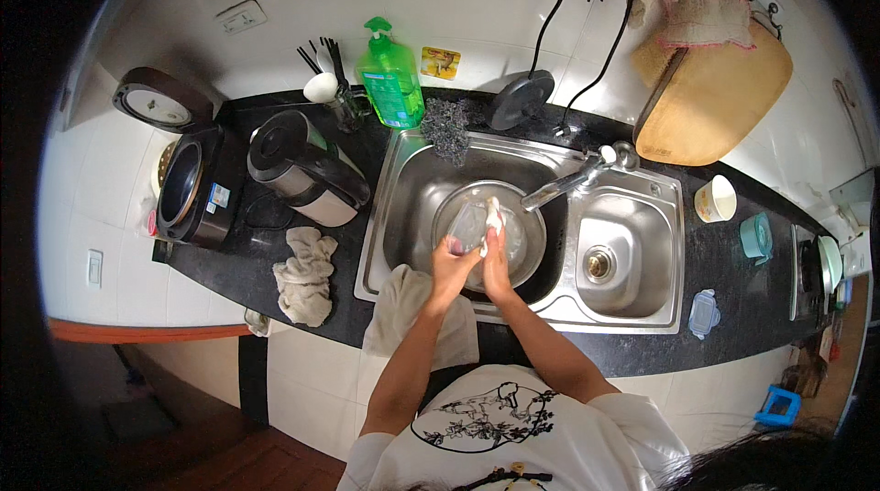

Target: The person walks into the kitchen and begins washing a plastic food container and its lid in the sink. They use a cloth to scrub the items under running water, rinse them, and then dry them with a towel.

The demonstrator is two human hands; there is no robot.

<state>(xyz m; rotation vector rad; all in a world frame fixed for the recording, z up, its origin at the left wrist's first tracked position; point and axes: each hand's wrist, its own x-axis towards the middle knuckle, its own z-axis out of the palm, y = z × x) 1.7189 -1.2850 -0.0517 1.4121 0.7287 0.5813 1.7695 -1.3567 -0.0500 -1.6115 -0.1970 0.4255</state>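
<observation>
My left hand (452, 264) grips a clear plastic container (470, 225) by its near edge, above a round metal basin (539, 243) in the larger sink bowl. Close beside it, my right hand (496, 260) holds a white cloth (493, 216) against the container's right side. The basin seems to contain water. Over the basin's right side reaches the faucet (560, 190). A beige towel (419, 315) hangs over the sink's front edge, under my left forearm.
Left of the sink stand an electric kettle (306, 171), an open rice cooker (199, 188) and a crumpled cloth (304, 278). Behind are a green soap bottle (392, 82) and a dark mesh scrubber (445, 126). A paper cup (716, 199), teal container (756, 236) and plastic lid (704, 314) lie right.
</observation>
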